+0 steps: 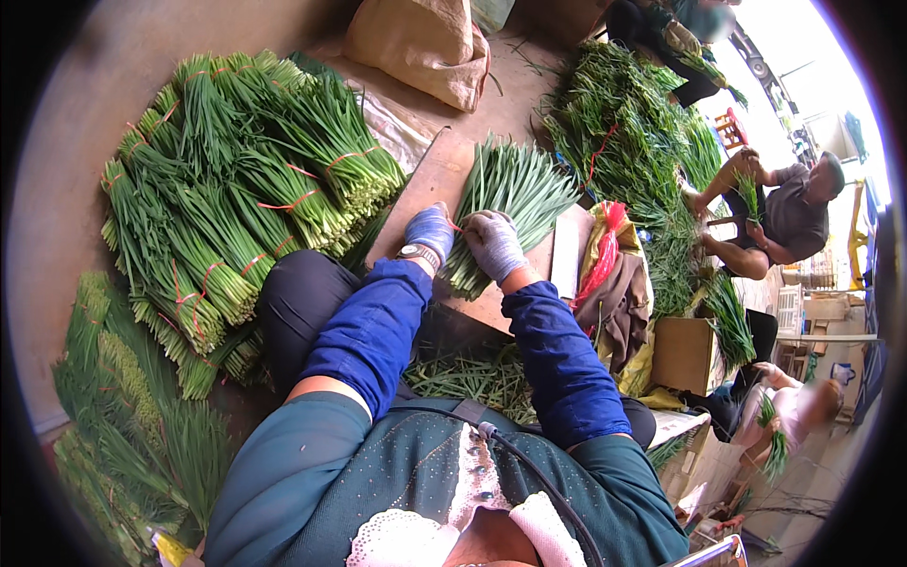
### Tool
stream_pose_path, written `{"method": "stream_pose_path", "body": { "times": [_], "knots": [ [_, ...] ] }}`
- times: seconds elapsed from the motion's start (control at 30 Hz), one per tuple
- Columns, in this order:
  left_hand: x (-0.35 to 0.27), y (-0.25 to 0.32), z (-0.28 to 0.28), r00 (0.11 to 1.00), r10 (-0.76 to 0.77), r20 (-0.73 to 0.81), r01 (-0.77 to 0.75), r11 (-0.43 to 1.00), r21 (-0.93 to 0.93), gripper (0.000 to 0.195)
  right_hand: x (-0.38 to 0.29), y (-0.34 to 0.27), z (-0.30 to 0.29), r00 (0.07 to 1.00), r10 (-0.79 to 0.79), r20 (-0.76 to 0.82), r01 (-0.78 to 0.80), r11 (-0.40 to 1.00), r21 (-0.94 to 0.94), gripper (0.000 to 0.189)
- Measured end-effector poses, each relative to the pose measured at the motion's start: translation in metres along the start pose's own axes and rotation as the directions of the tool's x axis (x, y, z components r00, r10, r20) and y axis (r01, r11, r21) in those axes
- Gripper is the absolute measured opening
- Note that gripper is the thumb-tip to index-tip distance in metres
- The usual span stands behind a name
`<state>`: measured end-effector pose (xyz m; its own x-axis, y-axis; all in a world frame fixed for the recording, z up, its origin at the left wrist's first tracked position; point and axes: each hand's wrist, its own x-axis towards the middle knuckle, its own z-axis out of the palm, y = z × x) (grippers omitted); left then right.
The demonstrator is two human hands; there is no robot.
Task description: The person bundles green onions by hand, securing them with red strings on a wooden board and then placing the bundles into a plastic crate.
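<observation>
A loose bundle of garlic chives (521,184) lies across a board (434,177) in front of me, leaves pointing away. Over its near part, a short length of red plastic string (454,226) shows between my hands. My left hand (430,232), gloved and with a wristwatch (419,252), is closed on the string at the bundle's left side. My right hand (491,244), also gloved, pinches the string on top of the chives. The fingertips are partly hidden. A hank of red plastic string (611,244) hangs beyond the board's right edge, near a flat pale strip (565,255).
Tied chive bundles (234,205) are piled at left. More greens (609,120) lie heaped at upper right, near a woven sack (418,49). Leaf scraps (468,383) lie below the board. Seated people (793,205) hold greens at right. A brown cloth (620,305) hangs beside the board.
</observation>
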<state>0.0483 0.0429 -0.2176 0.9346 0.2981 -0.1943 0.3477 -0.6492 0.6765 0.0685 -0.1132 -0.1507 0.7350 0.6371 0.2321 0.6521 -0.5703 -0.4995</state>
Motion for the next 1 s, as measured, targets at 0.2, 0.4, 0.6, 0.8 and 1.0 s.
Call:
{"method": "stream_pose_path", "body": {
  "times": [0.2,0.4,0.6,0.8,1.0],
  "knots": [
    [-0.013,-0.002,-0.002,0.988,0.123,-0.095,-0.13,0.988,-0.077,0.005,-0.002,0.002,0.001,0.999,0.007,-0.051,-0.006,0.999,0.036,0.003],
    [-0.003,-0.012,0.022,0.998,-0.043,0.037,0.056,0.845,-0.532,0.008,-0.006,-0.001,-0.004,0.993,0.003,-0.12,0.007,0.997,0.082,0.004],
    [0.008,-0.017,0.027,0.945,-0.214,0.247,0.319,0.434,-0.842,0.022,-0.002,-0.009,-0.001,0.991,0.089,-0.104,-0.089,0.996,0.003,0.006],
    [-0.004,-0.005,0.017,0.909,-0.279,0.31,0.392,0.323,-0.861,0.032,0.004,-0.019,0.011,0.941,0.325,-0.091,-0.337,0.918,-0.209,0.007],
    [0.004,-0.023,0.04,0.962,-0.204,0.18,0.245,0.363,-0.899,0.032,0.013,-0.026,0.012,0.924,0.382,0.013,-0.356,0.873,-0.332,0.01]
  ]
}}
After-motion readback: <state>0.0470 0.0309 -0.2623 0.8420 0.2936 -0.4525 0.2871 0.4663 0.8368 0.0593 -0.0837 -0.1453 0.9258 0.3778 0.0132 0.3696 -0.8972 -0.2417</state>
